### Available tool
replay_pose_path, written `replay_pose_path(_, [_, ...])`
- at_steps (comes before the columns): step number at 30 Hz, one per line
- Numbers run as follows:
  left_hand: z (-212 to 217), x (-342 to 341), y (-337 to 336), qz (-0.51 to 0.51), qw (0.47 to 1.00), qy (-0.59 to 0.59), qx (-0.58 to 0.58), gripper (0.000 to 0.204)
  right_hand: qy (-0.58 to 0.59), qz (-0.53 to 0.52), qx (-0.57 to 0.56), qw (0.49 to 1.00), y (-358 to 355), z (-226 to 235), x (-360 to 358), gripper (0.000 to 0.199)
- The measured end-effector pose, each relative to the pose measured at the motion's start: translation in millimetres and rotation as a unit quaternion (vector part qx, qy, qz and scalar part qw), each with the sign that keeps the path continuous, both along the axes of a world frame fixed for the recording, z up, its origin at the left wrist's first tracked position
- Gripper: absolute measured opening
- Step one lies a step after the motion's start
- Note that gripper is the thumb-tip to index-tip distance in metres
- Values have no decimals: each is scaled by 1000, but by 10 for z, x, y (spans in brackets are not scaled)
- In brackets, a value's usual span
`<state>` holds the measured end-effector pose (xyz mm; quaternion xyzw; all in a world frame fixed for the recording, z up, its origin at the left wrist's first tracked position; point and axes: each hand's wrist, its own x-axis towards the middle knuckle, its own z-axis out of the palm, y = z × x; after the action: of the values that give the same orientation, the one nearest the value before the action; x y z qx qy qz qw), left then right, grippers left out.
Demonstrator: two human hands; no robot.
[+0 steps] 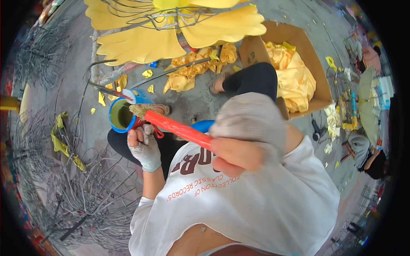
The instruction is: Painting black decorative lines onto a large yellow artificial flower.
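In my right hand (250,132), fingers closed in a worn grey glove with bare fingertips and partly blurred, is a brush (177,129) with a red-wrapped handle. Its pale bristles point left, near the rim of a blue can (114,120) with a greenish inside. My left hand (145,150), in a whitish glove with bare fingertips, is closed around a red part at the can's near side. Another red-handled tool leans in the can beside a white-and-blue container (139,97). Beyond them spreads a large yellow flower (141,42) with wire over its petals.
A cardboard box (314,81) of shiny yellow fabric stands at the right. Crumpled yellow cloth (183,77) and scraps lie on the grey floor. Bundles of thin grey wire (85,196) cover the left side. Other people (369,158) are at the far right.
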<state>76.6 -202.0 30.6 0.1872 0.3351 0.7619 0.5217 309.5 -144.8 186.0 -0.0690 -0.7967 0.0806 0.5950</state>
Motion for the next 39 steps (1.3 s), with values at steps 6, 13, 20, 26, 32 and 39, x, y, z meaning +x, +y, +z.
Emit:
replay_pose_path(6, [-300,116,17,25,999,43,-11,35,-95,42,-17,994,242,-126,-644,21])
replay_pose_path(13, [-216,10,25,44,996,53,-51,31,-285,-40,-154,945,436,-790,-1361,36])
replay_pose_path(20, [-171,-853,236,98,991,77,56,36,-288,-54,-184,938,436,-838,-1518,45])
replay_pose_path(26, [-73,-1503,477,167,982,75,44,38,-188,16,-173,967,633,-835,-1918,28])
replay_pose_path(32, [-255,-2001,618,174,985,3,5,37,-276,28,-257,926,699,-1108,-1781,15])
replay_pose_path(39, [-817,-2577,967,186,981,-48,-9,35,-371,44,-287,882,838,-1327,-1792,22])
